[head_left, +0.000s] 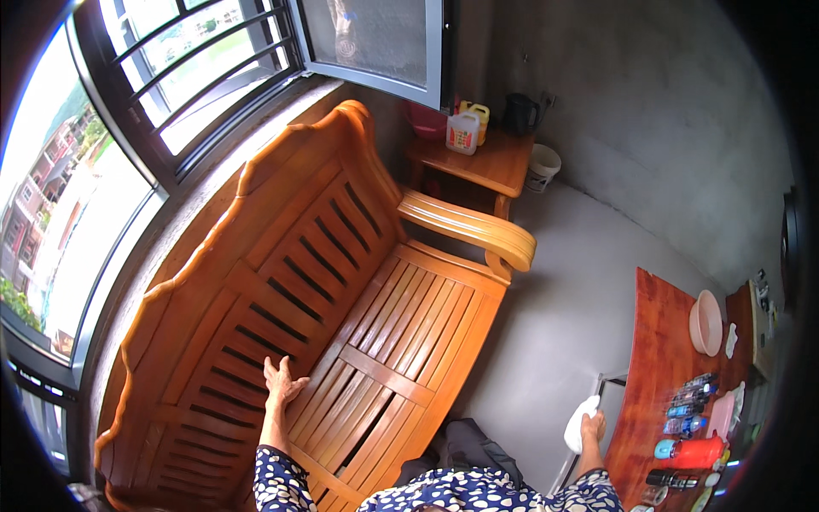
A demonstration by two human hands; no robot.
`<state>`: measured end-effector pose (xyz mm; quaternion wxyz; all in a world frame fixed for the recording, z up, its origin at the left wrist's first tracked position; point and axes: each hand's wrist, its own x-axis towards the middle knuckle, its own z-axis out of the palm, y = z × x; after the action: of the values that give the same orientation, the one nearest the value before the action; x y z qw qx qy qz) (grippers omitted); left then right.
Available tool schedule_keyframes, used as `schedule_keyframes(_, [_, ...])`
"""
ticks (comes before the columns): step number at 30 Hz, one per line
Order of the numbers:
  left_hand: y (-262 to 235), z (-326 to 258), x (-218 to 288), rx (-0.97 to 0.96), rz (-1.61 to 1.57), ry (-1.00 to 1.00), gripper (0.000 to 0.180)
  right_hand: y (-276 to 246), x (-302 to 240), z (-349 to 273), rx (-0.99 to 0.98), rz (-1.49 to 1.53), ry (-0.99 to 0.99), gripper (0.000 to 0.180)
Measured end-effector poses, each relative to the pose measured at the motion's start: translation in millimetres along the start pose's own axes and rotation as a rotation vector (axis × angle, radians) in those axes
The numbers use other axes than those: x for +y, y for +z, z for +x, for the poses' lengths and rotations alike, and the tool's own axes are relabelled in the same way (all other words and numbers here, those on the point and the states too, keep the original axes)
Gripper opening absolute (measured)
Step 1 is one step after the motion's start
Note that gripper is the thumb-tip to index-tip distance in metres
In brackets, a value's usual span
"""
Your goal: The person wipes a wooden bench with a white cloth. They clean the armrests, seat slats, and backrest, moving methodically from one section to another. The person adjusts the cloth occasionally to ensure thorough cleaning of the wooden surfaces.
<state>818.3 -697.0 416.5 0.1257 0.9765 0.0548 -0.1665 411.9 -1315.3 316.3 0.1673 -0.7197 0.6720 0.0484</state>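
A varnished wooden bench (384, 372) with a slatted seat and a tall carved back takes up the middle of the view. My left hand (281, 381) reaches over the seat, beside the lower slots of the backrest. Its fingers are spread with nothing in them; whether they touch the wood I cannot tell. Off to the right, my right hand (594, 426) is closed round a bunched white cloth (578, 421), held out over the grey floor near the edge of a red-brown table (644, 375).
On that table stand a pink basin (705, 322), several bottles (689, 397) and a red flask (699, 450). Beyond the bench's armrest (469, 229), a small wooden table (490, 162) carries plastic jugs (463, 133) and a dark kettle (519, 114). A white bucket (543, 166) sits beside it. An open window sash (375, 43) juts inward.
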Motion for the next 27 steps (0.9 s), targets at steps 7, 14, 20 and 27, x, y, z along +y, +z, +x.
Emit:
schedule_keyframes(7, [-19,3,50,0.152,-0.04,0.133,0.087,-17,-2,-10,-0.023,0.229,0.05,0.062])
schedule_keyframes(14, [-63,59,213,0.551,-0.077,0.427,0.089,-3,-17,54,0.009,0.273,-0.193,0.057])
schedule_keyframes(20, [-131,88,440,0.744,-0.159,0.678,0.09,19,2,114,-0.15,0.37,-0.292,0.037])
schedule_keyframes(27, [-156,150,599,0.896,-0.219,0.702,0.098,-9,-17,195,-0.226,0.42,-0.306,0.032])
